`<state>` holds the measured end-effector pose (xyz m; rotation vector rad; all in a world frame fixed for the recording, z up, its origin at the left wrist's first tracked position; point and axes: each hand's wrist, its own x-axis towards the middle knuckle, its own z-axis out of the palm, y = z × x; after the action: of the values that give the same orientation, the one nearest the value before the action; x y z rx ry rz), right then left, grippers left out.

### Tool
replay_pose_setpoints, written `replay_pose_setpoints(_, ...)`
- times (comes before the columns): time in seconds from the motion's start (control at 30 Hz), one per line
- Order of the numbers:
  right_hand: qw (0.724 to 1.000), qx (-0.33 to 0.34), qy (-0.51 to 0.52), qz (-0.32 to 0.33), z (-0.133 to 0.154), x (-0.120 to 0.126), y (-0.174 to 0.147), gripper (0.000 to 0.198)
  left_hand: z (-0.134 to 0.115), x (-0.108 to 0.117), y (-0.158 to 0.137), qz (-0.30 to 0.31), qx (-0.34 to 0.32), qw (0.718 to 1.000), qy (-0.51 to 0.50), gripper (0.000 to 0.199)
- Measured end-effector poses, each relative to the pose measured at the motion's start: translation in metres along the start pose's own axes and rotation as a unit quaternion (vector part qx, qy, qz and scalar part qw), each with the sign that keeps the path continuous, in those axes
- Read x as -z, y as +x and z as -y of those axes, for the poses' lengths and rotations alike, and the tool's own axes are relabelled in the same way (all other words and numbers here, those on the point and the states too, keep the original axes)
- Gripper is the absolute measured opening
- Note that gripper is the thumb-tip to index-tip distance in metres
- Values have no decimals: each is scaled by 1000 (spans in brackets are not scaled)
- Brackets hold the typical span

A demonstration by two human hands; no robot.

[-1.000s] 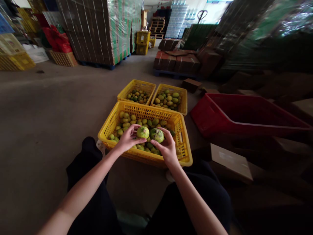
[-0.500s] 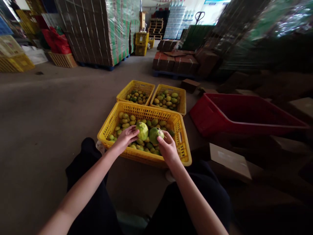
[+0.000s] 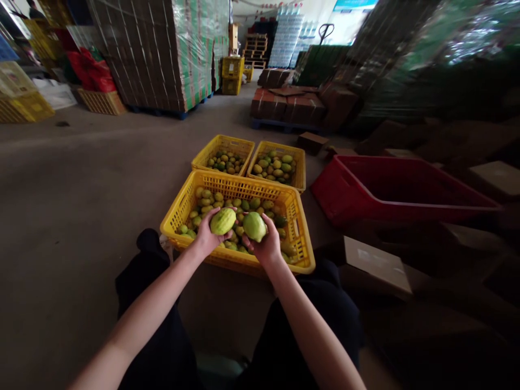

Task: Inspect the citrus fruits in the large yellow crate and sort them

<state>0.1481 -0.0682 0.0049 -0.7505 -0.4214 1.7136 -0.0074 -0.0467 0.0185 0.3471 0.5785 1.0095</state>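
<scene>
My left hand [image 3: 208, 237] is curled round a yellow-green lemon [image 3: 223, 221] with a bumpy, ridged skin, lying on its side in the palm. A smoother, greener lemon [image 3: 254, 226] rests in my right hand [image 3: 266, 245], its pointed tip turned down towards me. Both fruits are side by side, slightly apart, above a large yellow plastic crate [image 3: 298, 233]. Many loose green and yellow lemons [image 3: 206, 201] lie inside that crate, some of them hidden by my hands.
Behind stand two smaller yellow crates, left [image 3: 221, 142] and right [image 3: 301, 168], both holding more fruit. A red tub [image 3: 339, 189] is at the right, with cardboard boxes [image 3: 376, 262] near it. Wrapped pallet stacks [image 3: 142, 54] and a pallet of flat cartons [image 3: 288, 105] stand farther off.
Both lemons have been turned in my hands, showing other sides. My left hand now cups its lemon from below and my right hand has moved under its own. The view has shifted slightly.
</scene>
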Motion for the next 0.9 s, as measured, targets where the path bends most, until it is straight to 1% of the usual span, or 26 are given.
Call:
replay_pose_setpoints(0.1, 998, 41, 47, 11, -2, -5, 6, 32, 3, -1, 4, -2, 0, 995, -98, 33)
replay_pose_setpoints(0.17, 994, 73, 87, -6, -5, -8, 13, 24, 6, -2, 10, -8, -35, 987, -155, 30)
replay_pose_setpoints(0.23, 988, 91, 122, -33, -9, -11, 22, 18, 10, -1, 18, -15, -79, 980, -182, 28)
replay_pose_setpoints(0.33, 980, 96, 164, -58, -16, -16, 36, 14, 16, 1, 33, -34, -125, 978, -161, 28)
replay_pose_setpoints(0.4, 975, 98, 192, -54, -20, -20, 43, 12, 19, 3, 42, -46, -154, 979, -126, 29)
replay_pose_setpoints(0.5, 966, 98, 236, -41, -22, -24, 52, 11, 17, 6, 52, -40, -187, 979, -75, 26)
replay_pose_setpoints(0.57, 961, 96, 257, -36, -23, -25, 57, 9, 14, 7, 56, -41, -191, 978, -68, 24)
replay_pose_setpoints(0.73, 964, 100, 246, -5, -28, -23, 62, 9, 7, 4, 55, -66, -171, 976, -121, 29)
replay_pose_setpoints(0.83, 963, 85, 257, -8, -31, -24, 61, 7, 6, 2, 51, -77, -173, 976, -112, 25)
replay_pose_setpoints(0.9, 961, 76, 267, -16, -31, -25, 60, 6, 5, 1, 50, -73, -168, 975, -124, 25)
